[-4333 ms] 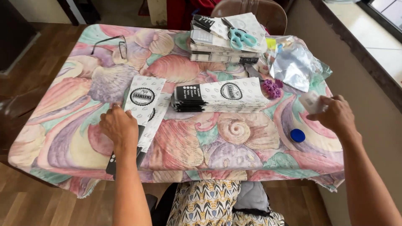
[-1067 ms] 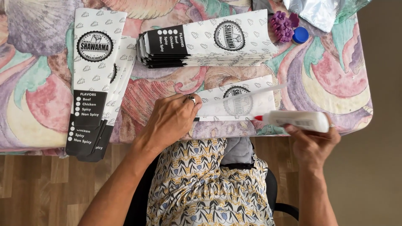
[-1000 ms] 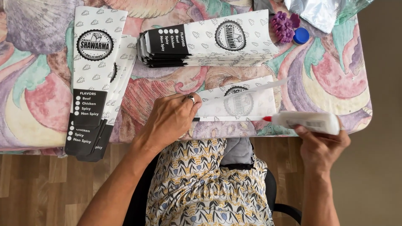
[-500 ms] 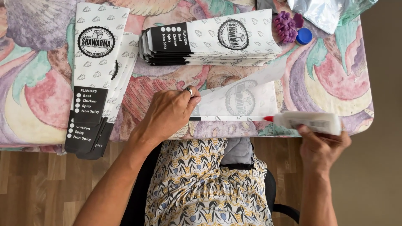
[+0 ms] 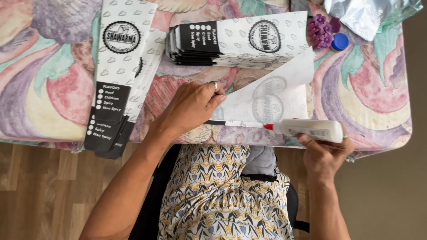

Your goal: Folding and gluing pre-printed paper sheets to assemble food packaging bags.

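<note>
My left hand (image 5: 191, 106) pinches the left edge of a white printed paper sleeve (image 5: 271, 95) that lies at the table's near edge, with its upper flap lifted open. My right hand (image 5: 327, 151) grips a white glue bottle (image 5: 311, 130) held sideways. The bottle's red tip touches the sleeve's lower edge. A ring shows on my left hand.
A stack of flat black-and-white sleeves (image 5: 235, 42) lies just beyond the open one. More flat sleeves (image 5: 118, 75) lie at the left, hanging over the table edge. A purple flower piece (image 5: 322, 31), a blue cap (image 5: 340, 42) and a clear plastic bag (image 5: 360, 15) sit at the far right on the patterned tablecloth (image 5: 364, 89).
My left hand has lifted the sleeve's upper flap further open. My right hand has brought the glue bottle in so its red tip meets the sleeve's lower edge.
</note>
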